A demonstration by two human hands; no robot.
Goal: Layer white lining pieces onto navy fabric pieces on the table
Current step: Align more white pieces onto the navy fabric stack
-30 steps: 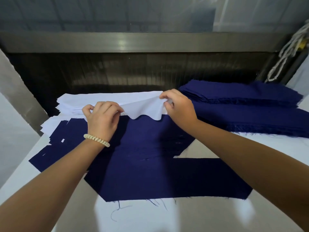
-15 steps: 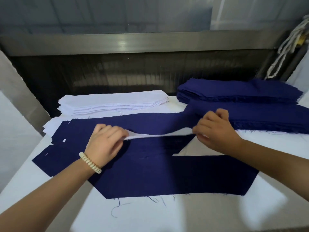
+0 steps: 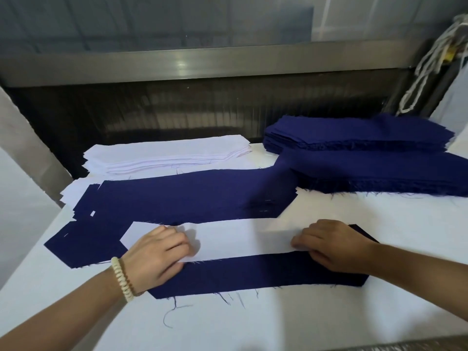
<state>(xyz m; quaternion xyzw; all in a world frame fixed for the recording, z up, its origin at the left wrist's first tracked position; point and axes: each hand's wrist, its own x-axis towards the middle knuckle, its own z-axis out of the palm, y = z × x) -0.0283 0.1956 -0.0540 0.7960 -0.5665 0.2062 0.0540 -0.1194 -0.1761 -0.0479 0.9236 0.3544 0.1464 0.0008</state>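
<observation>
White tabletop (image 3: 253, 323) carried a navy fabric piece (image 3: 253, 274) nearest you, with a white lining strip (image 3: 240, 240) lying flat along its far half. Your left hand (image 3: 157, 254) gripped the strip near its left end with curled fingers, and your right hand (image 3: 334, 245) pinched its right end likewise.

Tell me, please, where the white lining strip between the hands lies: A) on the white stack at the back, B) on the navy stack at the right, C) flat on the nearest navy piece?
C: the white lining strip lies flat across the nearest navy piece, with the left hand and the right hand holding its ends.
</observation>
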